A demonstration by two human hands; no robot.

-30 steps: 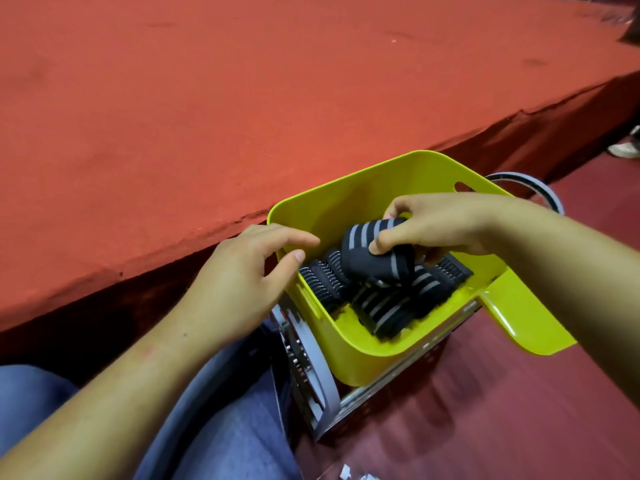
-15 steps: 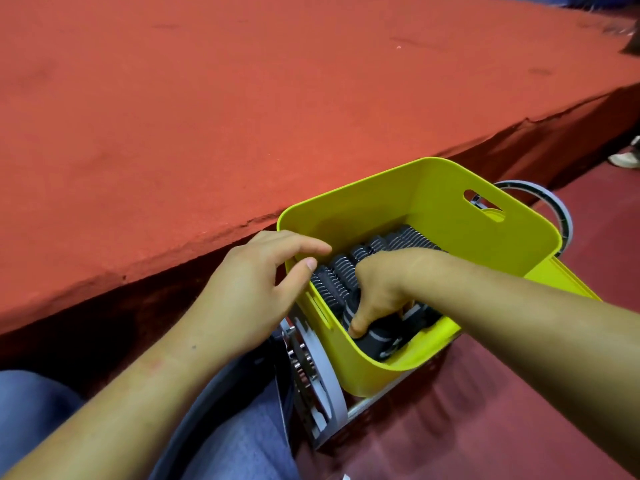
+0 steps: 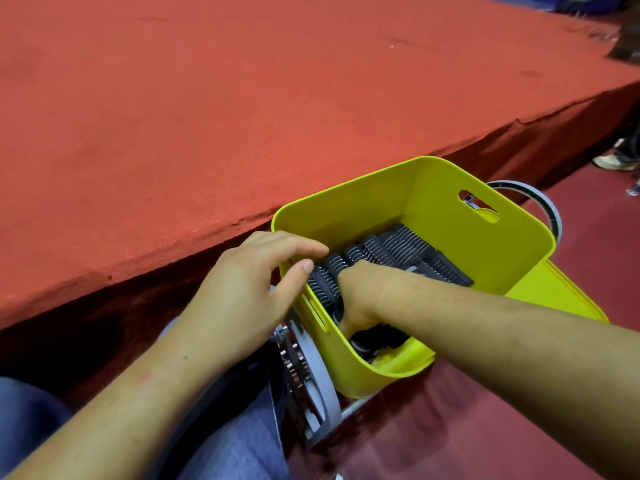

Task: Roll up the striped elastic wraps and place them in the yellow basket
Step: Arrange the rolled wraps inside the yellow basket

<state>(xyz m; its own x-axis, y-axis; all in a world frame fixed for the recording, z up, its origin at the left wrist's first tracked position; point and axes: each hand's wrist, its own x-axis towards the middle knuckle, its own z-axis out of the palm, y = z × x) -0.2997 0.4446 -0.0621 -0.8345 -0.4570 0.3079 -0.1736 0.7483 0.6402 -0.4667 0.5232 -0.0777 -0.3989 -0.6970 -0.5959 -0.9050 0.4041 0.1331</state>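
Observation:
The yellow basket [image 3: 446, 199] stands at the right below the red table edge, resting on a metal frame. Several rolled black-and-grey striped wraps [image 3: 398, 245] lie packed in it. My right hand [image 3: 360, 299] reaches deep into the basket's near corner, fingers down on a rolled wrap [image 3: 367, 341]; the fingertips are hidden, so the hold on it is unclear. My left hand [image 3: 249, 292] grips the basket's near left rim, thumb inside and fingers curled over the edge.
A wide red felt table top [image 3: 242, 116] fills the upper view, its edge just left of the basket. A grey wheel-like metal frame [image 3: 311, 386] sits under the basket. Dark red floor [image 3: 450, 427] lies at the lower right. A shoe [image 3: 613, 161] shows far right.
My right hand carried a rolled wrap from above the pile down into the basket's near corner. My left hand stayed on the rim.

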